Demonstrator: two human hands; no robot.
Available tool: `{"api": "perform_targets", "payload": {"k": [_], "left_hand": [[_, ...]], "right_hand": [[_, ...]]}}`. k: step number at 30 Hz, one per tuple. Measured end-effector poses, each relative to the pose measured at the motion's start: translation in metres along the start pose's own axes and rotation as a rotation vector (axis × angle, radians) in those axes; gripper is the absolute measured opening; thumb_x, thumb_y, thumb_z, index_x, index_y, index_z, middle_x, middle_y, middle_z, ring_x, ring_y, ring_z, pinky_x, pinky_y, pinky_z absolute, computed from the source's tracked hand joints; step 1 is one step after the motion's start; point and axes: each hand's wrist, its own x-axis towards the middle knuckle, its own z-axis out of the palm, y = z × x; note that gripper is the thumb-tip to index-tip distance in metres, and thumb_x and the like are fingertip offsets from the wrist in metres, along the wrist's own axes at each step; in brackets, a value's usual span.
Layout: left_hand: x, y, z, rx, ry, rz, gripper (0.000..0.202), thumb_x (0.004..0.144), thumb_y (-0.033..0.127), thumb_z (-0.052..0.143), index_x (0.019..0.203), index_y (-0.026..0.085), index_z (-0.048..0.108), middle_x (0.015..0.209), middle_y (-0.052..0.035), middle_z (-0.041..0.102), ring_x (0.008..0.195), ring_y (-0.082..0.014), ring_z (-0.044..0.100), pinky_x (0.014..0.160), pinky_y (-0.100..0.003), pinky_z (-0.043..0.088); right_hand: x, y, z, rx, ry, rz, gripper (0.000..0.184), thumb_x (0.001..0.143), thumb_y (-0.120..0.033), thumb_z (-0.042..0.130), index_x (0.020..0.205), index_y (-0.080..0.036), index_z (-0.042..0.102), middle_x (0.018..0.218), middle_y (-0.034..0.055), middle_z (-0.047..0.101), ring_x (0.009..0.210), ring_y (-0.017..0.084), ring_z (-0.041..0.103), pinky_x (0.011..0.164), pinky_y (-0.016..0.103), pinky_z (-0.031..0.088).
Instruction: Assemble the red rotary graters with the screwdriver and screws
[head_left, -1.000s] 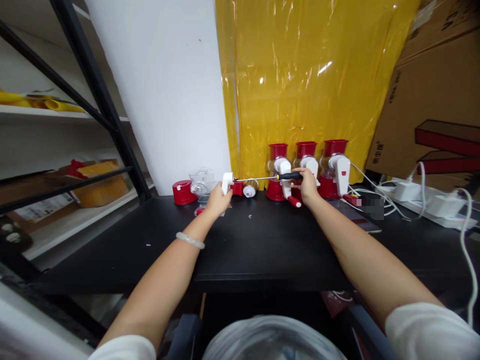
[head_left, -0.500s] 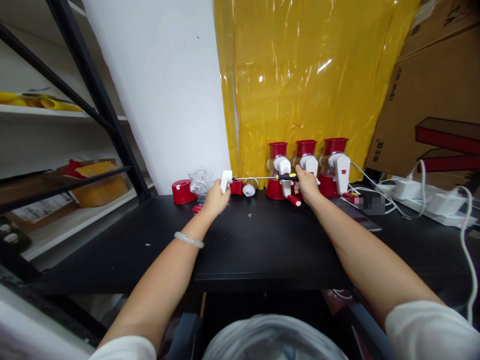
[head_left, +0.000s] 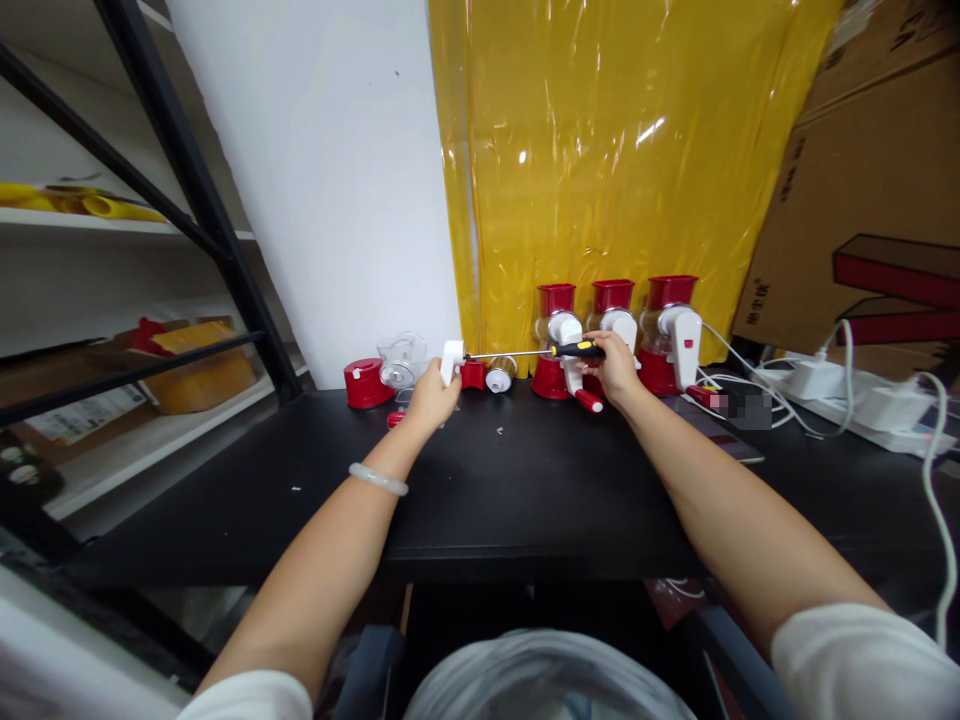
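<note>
Two bare arms stretch over a black table (head_left: 487, 500), seen from the wearer's head. The left hand (head_left: 433, 397) grips a white plastic part (head_left: 452, 358) above the table's far edge, left of centre. The right hand (head_left: 618, 370) grasps the black and yellow handle of a screwdriver (head_left: 577, 350), held level, its shaft running left to the white part; whether the tip is seated is too small to tell. Crowding close behind the right hand are three red and white crank machines in a row: the left machine (head_left: 556, 330), the middle machine (head_left: 613, 300), partly hidden by the hand, and the right machine (head_left: 673, 335). Below the screwdriver's shaft lie a metallic drum (head_left: 500, 374) and a small red piece (head_left: 472, 375). Left of the left hand sit a round red base (head_left: 366, 384) and a clear housing (head_left: 403, 350). A yellow plastic sheet (head_left: 600, 150) and a white panel (head_left: 315, 180) rise behind. At right, a large carton (head_left: 870, 190) leans behind a power strip (head_left: 892, 435) and looping white cables (head_left: 780, 415); shelving (head_left: 172, 150) stands at left.
</note>
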Motion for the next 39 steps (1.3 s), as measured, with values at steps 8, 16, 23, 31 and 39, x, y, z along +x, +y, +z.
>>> {"api": "perform_targets", "payload": {"k": [8,16,23,31,39], "left_hand": [[0.0031,-0.0037,-0.0012,0.072,0.034,0.06,0.019,0.088,0.027,0.055,0.105,0.018,0.054,0.08,-0.0055,0.069,0.072,-0.0223,0.069,0.07,-0.031,0.054],[0.0029,-0.0035,0.0002,0.056,0.027,0.045,0.02,0.088,0.026,0.055,0.106,0.017,0.054,0.081,-0.0057,0.069,0.069,-0.0214,0.069,0.07,-0.031,0.054],[0.0,-0.002,0.0033,-0.046,-0.02,0.0,0.019,0.088,0.024,0.054,0.106,0.017,0.053,0.074,-0.0019,0.067,0.049,-0.0161,0.062,0.057,-0.027,0.05],[0.0011,0.0,-0.0001,0.004,0.017,0.014,0.019,0.087,0.024,0.056,0.104,0.017,0.054,0.07,-0.0009,0.065,0.053,-0.0167,0.062,0.063,-0.028,0.05],[0.0012,-0.0026,0.0027,-0.035,0.016,0.011,0.02,0.087,0.024,0.056,0.105,0.018,0.054,0.073,-0.0011,0.065,0.054,-0.0165,0.063,0.062,-0.028,0.052]], "right_hand": [[-0.0055,-0.001,-0.0015,-0.169,0.017,-0.059,0.032,0.086,-0.052,0.056,0.075,-0.022,0.052,0.039,-0.0065,0.048,0.028,0.011,0.042,0.03,0.022,0.029],[-0.0053,-0.0001,0.0,-0.103,0.034,0.005,0.034,0.089,-0.052,0.049,0.077,-0.02,0.055,0.045,-0.0037,0.053,0.032,0.011,0.049,0.032,0.021,0.035],[0.0007,-0.0008,-0.0015,0.004,0.014,-0.044,0.017,0.079,-0.031,0.049,0.084,-0.019,0.059,0.062,-0.0015,0.06,0.039,0.011,0.053,0.036,0.022,0.037],[-0.0016,0.0019,-0.0026,-0.152,0.004,-0.084,0.021,0.088,-0.039,0.05,0.08,-0.021,0.055,0.045,-0.0052,0.051,0.031,0.011,0.042,0.031,0.022,0.029],[-0.0059,-0.0017,-0.0011,-0.188,0.042,-0.052,0.038,0.089,-0.053,0.045,0.075,-0.019,0.057,0.042,-0.0037,0.048,0.03,0.011,0.043,0.031,0.022,0.033]]}}
